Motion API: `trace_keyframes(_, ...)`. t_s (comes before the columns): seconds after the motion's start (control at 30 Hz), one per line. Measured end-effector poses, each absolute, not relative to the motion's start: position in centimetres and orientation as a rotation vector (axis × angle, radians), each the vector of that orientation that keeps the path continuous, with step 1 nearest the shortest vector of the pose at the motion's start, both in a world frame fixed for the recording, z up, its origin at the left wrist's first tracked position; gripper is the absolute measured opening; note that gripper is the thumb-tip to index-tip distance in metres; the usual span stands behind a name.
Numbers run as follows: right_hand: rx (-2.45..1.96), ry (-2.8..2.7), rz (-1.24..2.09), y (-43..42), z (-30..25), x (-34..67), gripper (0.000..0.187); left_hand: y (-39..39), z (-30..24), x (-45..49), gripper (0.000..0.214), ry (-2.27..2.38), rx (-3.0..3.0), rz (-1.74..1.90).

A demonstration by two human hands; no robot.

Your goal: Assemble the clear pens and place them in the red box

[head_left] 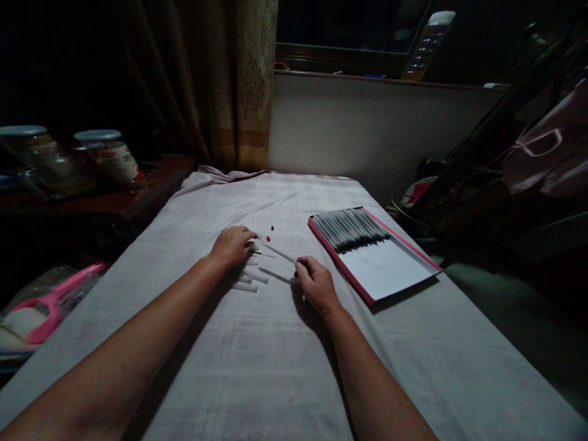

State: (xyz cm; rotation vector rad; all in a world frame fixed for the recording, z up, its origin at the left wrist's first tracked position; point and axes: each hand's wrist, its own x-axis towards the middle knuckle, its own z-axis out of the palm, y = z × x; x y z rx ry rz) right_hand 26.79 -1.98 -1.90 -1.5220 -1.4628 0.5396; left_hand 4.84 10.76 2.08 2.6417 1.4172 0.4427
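My right hand (316, 285) is closed on a slim clear pen barrel (280, 252), which points left toward my other hand. The fingers of my left hand (233, 245) are pinched close to the barrel's far end; what sits between them is too small to make out. Several clear tubes (248, 288) lie on the cloth just below my left hand. A small red piece (268, 238) and a small black piece (272, 228) rest on the cloth beyond the barrel.
To the right lies a shallow red-edged box (340, 267) with a row of clear pens with black ends (351, 228) over white paper. Lidded jars (113, 158) stand on a dark side table at left, above pink-handled scissors (55, 300). A bottle (427, 49) leans on the windowsill.
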Motion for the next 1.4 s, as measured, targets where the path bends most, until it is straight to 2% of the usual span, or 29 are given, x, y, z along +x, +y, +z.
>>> trace_keyframes(0.17,-1.522,-1.338,0.538,-1.8,-1.9,27.2,0.026,12.8,1.7,6.1,0.008,1.398,2.524,0.362)
trace_keyframes(0.37,-1.499,-1.288,0.584,-1.6,-2.4,27.1,0.026,12.3,2.4,6.4,0.017,1.367,2.171,0.648)
trace_keyframes(0.5,-1.434,-1.321,0.593,-2.0,-1.9,26.4,0.029,9.0,1.9,5.8,0.034,1.304,1.753,0.905)
trace_keyframes(0.6,-1.357,-1.368,0.673,-2.3,-1.5,25.8,0.029,6.0,1.2,4.9,0.037,1.216,1.413,1.032)
trace_keyframes(0.83,-1.292,-1.471,0.783,-2.9,-1.5,24.8,0.025,3.1,0.6,3.4,0.022,1.119,0.890,1.153)
trace_keyframes(1.1,-1.328,-1.523,0.770,-2.9,-2.1,24.9,0.026,2.6,0.6,3.7,0.020,1.075,0.755,1.151)
trace_keyframes(1.4,-1.303,-1.680,0.826,-3.0,-1.6,24.9,0.028,1.2,0.5,4.4,0.038,1.081,0.873,1.131)
